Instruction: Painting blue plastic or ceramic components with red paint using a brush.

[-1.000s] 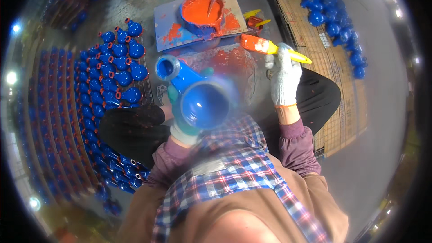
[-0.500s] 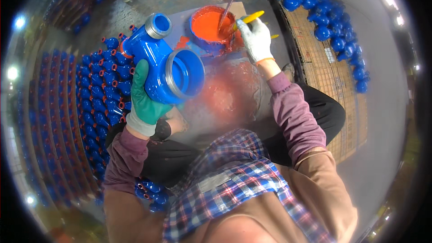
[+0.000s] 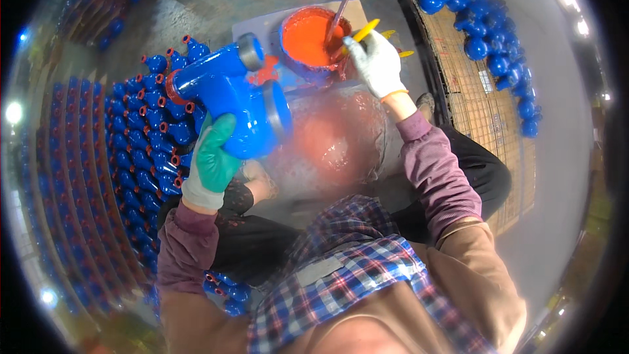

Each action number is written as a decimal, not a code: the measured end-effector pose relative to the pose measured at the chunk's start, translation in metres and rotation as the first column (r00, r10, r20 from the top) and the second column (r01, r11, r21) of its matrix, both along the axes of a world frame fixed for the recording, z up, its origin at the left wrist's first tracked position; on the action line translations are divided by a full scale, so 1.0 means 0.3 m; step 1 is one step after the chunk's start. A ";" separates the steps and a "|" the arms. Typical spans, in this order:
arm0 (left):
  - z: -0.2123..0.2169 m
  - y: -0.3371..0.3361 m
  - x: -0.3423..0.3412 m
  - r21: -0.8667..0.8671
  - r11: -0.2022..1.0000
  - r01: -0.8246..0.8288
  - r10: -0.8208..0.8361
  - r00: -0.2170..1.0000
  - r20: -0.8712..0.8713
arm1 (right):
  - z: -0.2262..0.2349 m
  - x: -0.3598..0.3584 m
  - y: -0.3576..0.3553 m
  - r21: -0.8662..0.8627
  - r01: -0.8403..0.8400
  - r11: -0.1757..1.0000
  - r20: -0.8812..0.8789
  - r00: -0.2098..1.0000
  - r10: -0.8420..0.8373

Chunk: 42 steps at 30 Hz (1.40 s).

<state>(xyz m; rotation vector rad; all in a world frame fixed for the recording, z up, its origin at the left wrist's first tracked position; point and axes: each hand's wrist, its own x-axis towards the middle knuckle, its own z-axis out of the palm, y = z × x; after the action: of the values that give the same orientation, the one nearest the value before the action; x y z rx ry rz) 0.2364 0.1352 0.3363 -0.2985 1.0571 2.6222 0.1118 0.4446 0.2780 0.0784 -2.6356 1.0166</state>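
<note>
My left hand (image 3: 218,155), in a green glove with a pale cuff, is closed around the lower part of a large glossy blue pipe fitting (image 3: 237,121). Two bare-metal threaded collars on it point to the right, and its far-left end has a red rim. A yellow-handled paintbrush (image 3: 365,29) is pinched in my white-gloved right hand (image 3: 379,65). Its lower end is at the near-right rim of a bucket (image 3: 286,54) of orange-red paint (image 3: 308,34); the bristles are hard to make out. A pinkish stick (image 3: 345,1) leans in the paint.
Rows of smaller blue fittings (image 3: 145,134) with red ends stand at my left. More blue fittings (image 3: 496,65) line the cardboard-like surface (image 3: 488,124) on the right. A red-stained plastic-like sheet (image 3: 341,137) lies before my crossed legs. Further yellow handles (image 3: 405,54) show beside the bucket.
My left hand has rolled the blue fitting so its threaded openings turn from facing up to facing right. My right hand stays beside the bucket, with the brush's lower end at the rim.
</note>
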 end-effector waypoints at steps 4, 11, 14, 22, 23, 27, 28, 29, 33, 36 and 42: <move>0.078 0.052 -0.029 -0.645 0.761 0.064 -0.148 0.986 -0.077 | -0.014 0.002 0.066 -0.102 0.084 0.991 -0.121 0.988 -0.096; 0.092 0.093 -0.085 -0.315 0.133 -0.940 -0.861 0.048 -0.507 | 0.049 0.024 0.091 -0.714 0.159 0.682 0.177 0.983 -0.044; 0.088 0.127 -0.059 -0.302 0.237 -0.923 -0.937 -0.136 -0.322 | 0.144 0.061 0.102 -0.753 0.076 0.653 0.192 0.976 0.108; 0.061 0.143 -0.045 -0.382 0.291 -0.877 -0.956 -0.285 -0.072 | 0.228 0.108 -0.003 -0.581 -0.260 0.772 0.088 0.922 0.377; 0.061 0.148 -0.049 -0.383 0.300 -0.874 -0.954 -0.287 -0.092 | 0.226 0.105 -0.011 -0.551 -0.306 0.776 0.050 0.916 0.397; 0.059 0.157 -0.055 -0.378 0.299 -0.876 -0.954 -0.268 -0.133 | 0.272 0.139 -0.014 -0.470 -0.410 0.781 -0.085 0.902 0.422; 0.068 0.161 -0.054 -0.400 0.265 -0.877 -0.964 -0.228 -0.140 | 0.302 0.154 -0.003 -0.367 -0.420 0.830 -0.120 0.906 0.406; 0.041 0.151 -0.046 -0.432 0.266 -0.862 -0.954 -0.172 -0.245 | 0.434 0.203 -0.029 -0.572 -0.246 0.782 0.086 0.931 0.355; 0.034 0.141 -0.063 -0.481 0.252 -0.840 -0.947 -0.111 -0.301 | 0.393 0.256 0.028 -0.364 -0.300 0.882 -0.017 0.949 0.315; 0.025 0.155 -0.057 -0.455 0.196 -0.869 -0.924 -0.008 -0.382 | 0.312 0.318 -0.002 -0.742 -0.325 0.587 -0.204 0.943 0.264; 0.052 0.185 -0.027 -0.622 0.225 -0.750 -0.758 0.266 -0.595 | 0.257 0.366 -0.002 -0.624 -0.349 0.699 -0.360 0.922 0.139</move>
<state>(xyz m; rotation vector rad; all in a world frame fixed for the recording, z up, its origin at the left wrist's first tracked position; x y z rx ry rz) 0.2281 0.1908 0.3518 1.4945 3.0637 1.0411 0.2215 0.4440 0.3552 0.3899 -1.8700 1.8510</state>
